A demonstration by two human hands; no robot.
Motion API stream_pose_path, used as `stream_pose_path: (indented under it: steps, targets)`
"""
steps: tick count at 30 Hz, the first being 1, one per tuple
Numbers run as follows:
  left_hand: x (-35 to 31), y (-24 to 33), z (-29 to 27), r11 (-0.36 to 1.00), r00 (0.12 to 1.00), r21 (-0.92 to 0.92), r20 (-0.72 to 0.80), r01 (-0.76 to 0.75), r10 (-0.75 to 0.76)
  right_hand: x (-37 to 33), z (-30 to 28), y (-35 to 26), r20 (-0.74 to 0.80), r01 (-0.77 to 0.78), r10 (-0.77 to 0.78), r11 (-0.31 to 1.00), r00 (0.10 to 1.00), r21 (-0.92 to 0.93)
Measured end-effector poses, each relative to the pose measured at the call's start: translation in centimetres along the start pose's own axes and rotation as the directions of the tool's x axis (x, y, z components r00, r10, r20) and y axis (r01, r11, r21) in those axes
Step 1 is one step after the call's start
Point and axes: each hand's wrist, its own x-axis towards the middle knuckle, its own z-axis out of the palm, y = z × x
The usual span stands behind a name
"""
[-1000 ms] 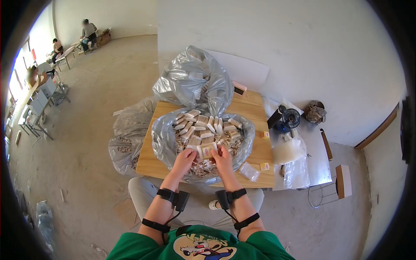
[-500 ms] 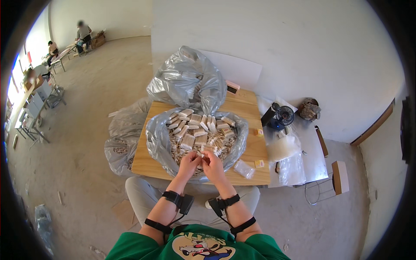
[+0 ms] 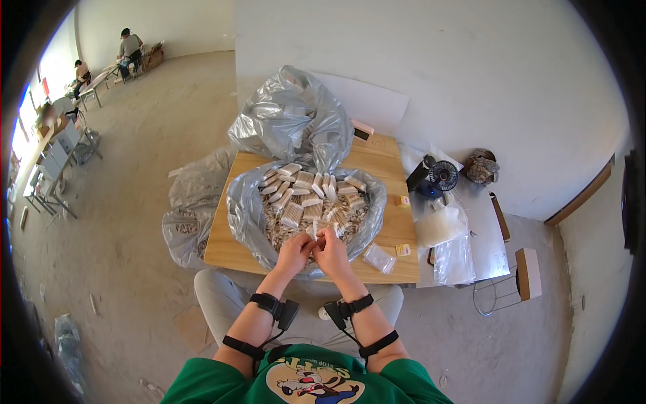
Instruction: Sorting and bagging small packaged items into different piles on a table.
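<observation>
A grey plastic bag (image 3: 243,232) lies open before me, full of loose cotton swabs (image 3: 274,227). Bundled packs of cotton swabs (image 3: 292,215) are heaped on top of them. At the bag's near side my left hand (image 3: 295,253) and my right hand (image 3: 330,254) meet, fingers pinched together. Between and just above the fingertips is a small clear-wrapped pack of swabs (image 3: 323,225), which both hands seem to grip. The fingers partly hide its lower end.
The wooden table (image 3: 377,158) also bears a second, bulging grey bag (image 3: 289,114), a clear packet (image 3: 379,258) and small yellow-white boxes (image 3: 403,250). A black fan (image 3: 442,176) and plastic sleeves (image 3: 452,256) sit on the right-hand metal table. Other people work far left.
My hands stay together at the bag's near side. The right hand has turned slightly, its fingers reaching a little higher along the pack. The view has shifted slightly.
</observation>
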Motion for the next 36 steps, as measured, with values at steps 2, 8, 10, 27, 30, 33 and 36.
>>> stream_pose_path:
  steps: [2, 8, 10, 27, 30, 33, 36]
  targets:
    - [-0.1, -0.2, -0.1, 1.000, 1.000, 0.011, -0.030, -0.009, 0.010, 0.2, 0.0, 0.5, -0.038, 0.040, -0.042, 0.997, 0.998, -0.064]
    - [0.1, -0.6, -0.1, 0.996, 0.997, 0.066, -0.048, -0.065, 0.068, 0.6, 0.3, 2.1, -0.121, 0.056, -0.055, 0.998, 0.991, 0.002]
    - [0.0, -0.9, 0.1, 0.991, 0.994, 0.098, -0.043, -0.096, 0.100, 0.5, 0.7, 1.8, -0.098, 0.145, -0.140, 0.988, 0.985, 0.054]
    - [1.3, -2.5, -0.2, 0.633, 0.859, -0.637, 0.094, 0.440, -0.503, 1.2, 1.5, 6.7, 0.008, -0.250, 0.330, 0.699, 0.944, 0.670]
    - [1.8, -3.3, -0.7, 0.933, 0.945, -0.199, -0.073, 0.298, -0.318, 1.6, 1.0, 5.9, -0.147, -0.138, 0.227, 0.881, 0.963, 0.453]
    - [2.3, -3.0, -0.7, 0.994, 0.990, 0.049, -0.099, 0.102, -0.097, 2.6, 1.0, 4.5, -0.124, 0.074, -0.046, 0.970, 0.991, 0.232]
    - [2.6, -2.3, -0.6, 0.995, 0.992, 0.073, -0.103, 0.074, -0.067, 3.1, 1.5, 3.9, 0.011, -0.076, 0.077, 0.940, 0.997, 0.332]
